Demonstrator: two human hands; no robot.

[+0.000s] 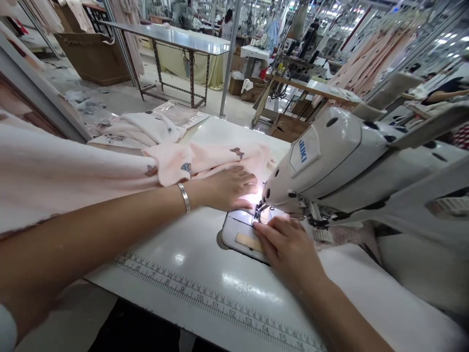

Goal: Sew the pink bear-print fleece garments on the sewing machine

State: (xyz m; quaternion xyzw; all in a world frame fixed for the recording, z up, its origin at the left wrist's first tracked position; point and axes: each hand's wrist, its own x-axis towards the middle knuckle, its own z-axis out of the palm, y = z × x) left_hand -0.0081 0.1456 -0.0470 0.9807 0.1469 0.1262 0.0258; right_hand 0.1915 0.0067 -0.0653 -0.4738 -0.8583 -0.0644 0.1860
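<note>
Bare forearms cross the tabletop toward the sewing machine. Left of the machine lies pink printed fleece: probably soft, light and limp, apt to stretch or bunch, so best held by flat fingertips near its edge. The left hand lies on it palm down, fingers spread, gripping nothing visibly; the right hand reaches beside the machine's presser foot, its grip unclear. Machine bulk crowds its far side. White cloth lies heaped farther left of the machine.

Blue "JUKI" on white sewing machine, numbers 7 to 15 on ruler scale
</note>
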